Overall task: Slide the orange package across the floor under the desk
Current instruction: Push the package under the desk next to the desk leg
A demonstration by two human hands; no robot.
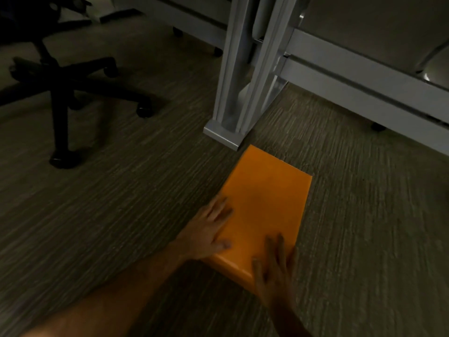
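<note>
Orange package (264, 203) lies unlabelled on carpet (121, 203), both hands (206, 229) flat atop.

We are viewing a dim office floor covered in striated grey-brown carpet (121, 215). A black office chair base (65, 86) is standing at the upper left, its caster legs spreading outward over the carpet. Behind it, a pale rail on small dark casters (178, 32) is running along the far edge. We are also noting a curved pale object (435, 66) showing at the upper right, too cropped to identify.
</note>
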